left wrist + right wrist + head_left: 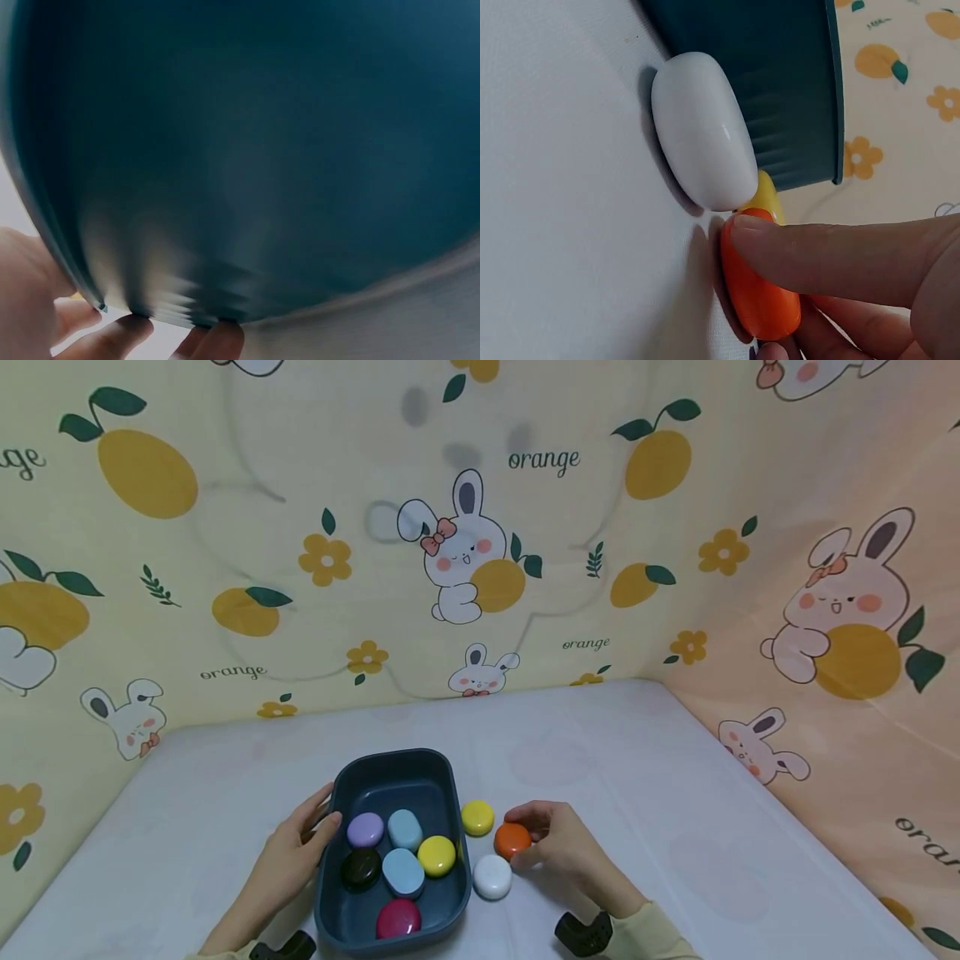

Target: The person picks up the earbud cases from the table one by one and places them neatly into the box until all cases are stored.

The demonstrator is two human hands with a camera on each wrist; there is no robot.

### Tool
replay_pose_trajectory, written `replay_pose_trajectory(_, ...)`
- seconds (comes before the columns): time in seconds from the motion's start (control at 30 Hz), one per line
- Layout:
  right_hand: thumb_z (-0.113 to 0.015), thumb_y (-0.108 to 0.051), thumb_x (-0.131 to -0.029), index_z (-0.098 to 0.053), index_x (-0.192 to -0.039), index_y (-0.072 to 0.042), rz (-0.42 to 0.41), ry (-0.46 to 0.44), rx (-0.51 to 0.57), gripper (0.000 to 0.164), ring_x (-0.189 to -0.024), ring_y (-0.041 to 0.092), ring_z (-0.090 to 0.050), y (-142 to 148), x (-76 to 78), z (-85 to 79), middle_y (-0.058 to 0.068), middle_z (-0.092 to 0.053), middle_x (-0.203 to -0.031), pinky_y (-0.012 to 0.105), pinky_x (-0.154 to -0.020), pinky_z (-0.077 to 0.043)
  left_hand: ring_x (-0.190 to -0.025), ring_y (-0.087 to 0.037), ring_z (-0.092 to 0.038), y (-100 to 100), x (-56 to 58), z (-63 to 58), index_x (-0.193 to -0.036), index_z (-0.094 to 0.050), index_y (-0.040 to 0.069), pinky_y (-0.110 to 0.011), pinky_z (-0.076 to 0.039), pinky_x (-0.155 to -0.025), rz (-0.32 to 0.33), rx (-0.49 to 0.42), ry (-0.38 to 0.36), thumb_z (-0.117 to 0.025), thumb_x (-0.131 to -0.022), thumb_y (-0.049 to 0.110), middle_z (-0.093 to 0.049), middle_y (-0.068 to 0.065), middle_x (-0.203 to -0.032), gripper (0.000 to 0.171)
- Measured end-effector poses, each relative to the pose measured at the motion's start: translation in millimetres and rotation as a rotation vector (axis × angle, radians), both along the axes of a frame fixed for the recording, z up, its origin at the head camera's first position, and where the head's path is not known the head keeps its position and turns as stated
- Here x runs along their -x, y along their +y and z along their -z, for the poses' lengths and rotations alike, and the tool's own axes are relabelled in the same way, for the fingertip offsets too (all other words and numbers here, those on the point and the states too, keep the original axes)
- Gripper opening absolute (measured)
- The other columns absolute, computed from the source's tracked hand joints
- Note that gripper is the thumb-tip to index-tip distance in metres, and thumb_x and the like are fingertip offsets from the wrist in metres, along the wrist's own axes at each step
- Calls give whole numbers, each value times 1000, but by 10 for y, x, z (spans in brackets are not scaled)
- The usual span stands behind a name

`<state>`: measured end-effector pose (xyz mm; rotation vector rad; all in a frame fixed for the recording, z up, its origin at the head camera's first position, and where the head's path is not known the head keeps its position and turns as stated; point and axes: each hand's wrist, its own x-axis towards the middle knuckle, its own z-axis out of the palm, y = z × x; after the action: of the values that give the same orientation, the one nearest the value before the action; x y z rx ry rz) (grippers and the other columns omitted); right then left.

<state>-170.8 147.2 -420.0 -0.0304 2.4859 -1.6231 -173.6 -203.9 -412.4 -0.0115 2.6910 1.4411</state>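
My left hand holds the left side of a dark blue box, with the thumb over its rim. In the left wrist view, fingertips touch the box's outer wall. On the table to the right of the box, my right hand pinches a smooth orange pebble-like piece between thumb and fingers. Beside it are a white piece and a yellow piece. The right wrist view shows the orange piece close to the white surface, near the white piece.
Inside the box lie a purple piece, two light blue pieces, a black piece, a yellow piece and a magenta piece. A white cloth covers the table. Patterned fabric stands behind and at the sides.
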Motion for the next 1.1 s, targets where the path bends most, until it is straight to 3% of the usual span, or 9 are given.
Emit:
replay_pose_trajectory(0.4, -88, 4, -65, -70, -109, -3, 3, 43, -27, 48, -91, 22, -59, 1, 13, 26, 4, -68, -105, 40, -86, -52, -130, -49, -41, -9, -2, 17, -156, -26, 11, -54, -46, -93, 0, 0, 10, -51, -103, 38, -36, -28, -150, 65)
replay_pose_trajectory(1.1, -91, -3, -64, -71, -112, -5, -7, 42, -37, 53, -91, 21, -60, 56, 39, 19, 2, -69, -105, 38, -85, -52, -130, -49, -41, -5, -16, 11, -156, -27, 11, -54, -47, -92, -7, -7, 29, -50, -103, 38, -35, -26, -150, 63)
